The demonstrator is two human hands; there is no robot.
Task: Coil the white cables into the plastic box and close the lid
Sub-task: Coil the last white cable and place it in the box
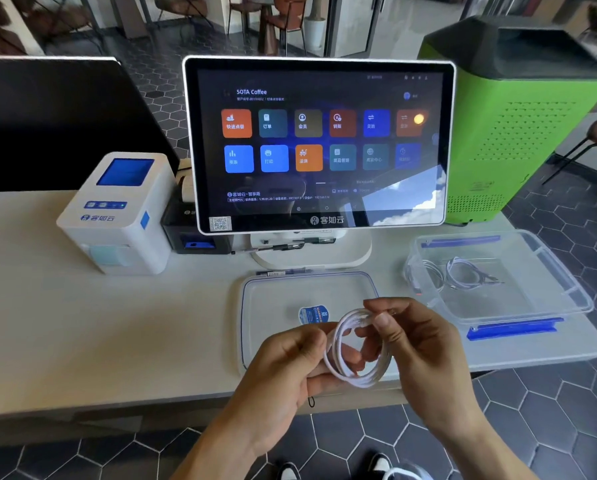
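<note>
A white cable (355, 374) is wound into a round coil of several loops and held above the table's front edge. My left hand (290, 368) pinches the coil's left side. My right hand (418, 344) grips its top right between thumb and fingers. The clear plastic box (546, 306) with blue latches stands open at the right, apart from my hands, and another coiled white cable (463, 273) lies inside it. The box's clear lid (276, 306) lies flat on the table just beyond my hands, with a blue sticker on it.
A touchscreen terminal (319, 143) stands behind the lid. A white label printer (117, 213) and a black printer (193, 230) sit to its left, a dark monitor (58, 123) behind them. A green machine (518, 123) stands at the back right. The table edge runs beneath my wrists.
</note>
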